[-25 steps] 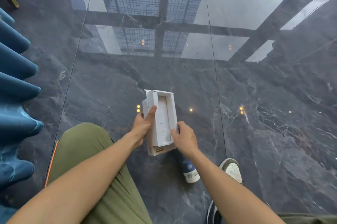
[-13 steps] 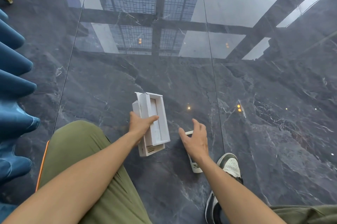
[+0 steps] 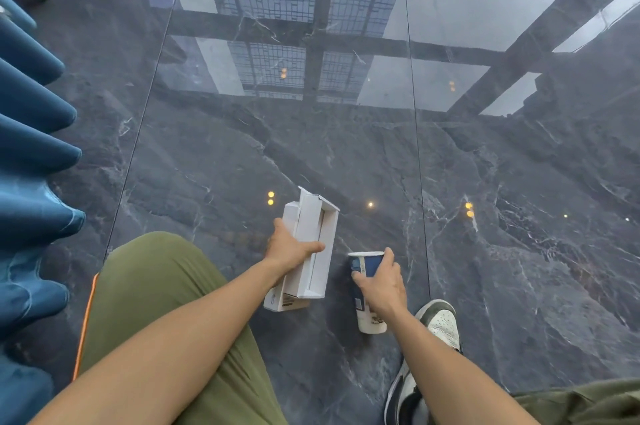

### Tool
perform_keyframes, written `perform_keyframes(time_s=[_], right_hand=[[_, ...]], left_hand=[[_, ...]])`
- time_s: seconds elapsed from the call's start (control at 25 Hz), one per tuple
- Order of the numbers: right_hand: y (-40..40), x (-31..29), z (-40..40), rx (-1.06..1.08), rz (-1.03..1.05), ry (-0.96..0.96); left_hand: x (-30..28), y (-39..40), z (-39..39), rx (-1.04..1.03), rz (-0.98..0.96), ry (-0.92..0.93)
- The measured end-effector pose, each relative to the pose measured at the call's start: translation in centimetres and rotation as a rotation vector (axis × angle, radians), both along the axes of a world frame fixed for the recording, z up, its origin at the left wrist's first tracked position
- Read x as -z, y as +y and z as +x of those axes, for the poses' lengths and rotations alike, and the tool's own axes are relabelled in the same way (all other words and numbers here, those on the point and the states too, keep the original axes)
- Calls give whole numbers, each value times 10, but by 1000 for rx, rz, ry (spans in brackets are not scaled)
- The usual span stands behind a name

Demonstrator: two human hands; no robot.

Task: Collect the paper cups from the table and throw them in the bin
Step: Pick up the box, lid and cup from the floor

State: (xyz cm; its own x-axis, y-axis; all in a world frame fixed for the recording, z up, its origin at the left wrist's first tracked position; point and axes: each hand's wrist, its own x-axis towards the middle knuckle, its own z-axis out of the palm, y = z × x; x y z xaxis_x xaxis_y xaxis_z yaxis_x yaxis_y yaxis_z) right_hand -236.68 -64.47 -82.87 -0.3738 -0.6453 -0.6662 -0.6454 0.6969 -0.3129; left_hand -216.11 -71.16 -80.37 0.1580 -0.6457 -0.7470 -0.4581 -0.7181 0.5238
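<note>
My left hand (image 3: 290, 253) grips a white cardboard box (image 3: 313, 244), long and open-sided, held over the dark marble floor. Just to its right, my right hand (image 3: 382, 282) is wrapped around a blue and white paper cup (image 3: 365, 263). The cup's white rim points away from me and its white base sticks out below my palm. Whether the cup touches the floor I cannot tell. No bin is in view.
The glossy dark marble floor (image 3: 519, 216) reflects windows and ceiling lights. Blue curtain folds (image 3: 31, 182) run down the left edge. My green-trousered knee (image 3: 152, 286) is at lower left. My white and dark sneaker (image 3: 438, 324) stands right beside the cup.
My right hand let go of the box, dropped toward the cup below it, and has closed around the cup. My left hand alone now holds the box, shifted slightly left.
</note>
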Motion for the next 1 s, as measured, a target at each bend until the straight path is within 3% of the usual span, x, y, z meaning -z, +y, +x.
perform_keyframes(time_s=[0.2,0.72,0.84,1.0], right_hand=[[-17,-105,-4,162,-88,-121],[56,-586,21,165,-95,-395],[93,-658,42,195,-110,-462],[128,-697,69,204,-124,-543]], left_hand=[[-91,35,-10,-114,-25,18],[-543,126,30,-271,-28,107],[-614,162,53,-282,-58,116],[-652,201,77,-295,-117,113]])
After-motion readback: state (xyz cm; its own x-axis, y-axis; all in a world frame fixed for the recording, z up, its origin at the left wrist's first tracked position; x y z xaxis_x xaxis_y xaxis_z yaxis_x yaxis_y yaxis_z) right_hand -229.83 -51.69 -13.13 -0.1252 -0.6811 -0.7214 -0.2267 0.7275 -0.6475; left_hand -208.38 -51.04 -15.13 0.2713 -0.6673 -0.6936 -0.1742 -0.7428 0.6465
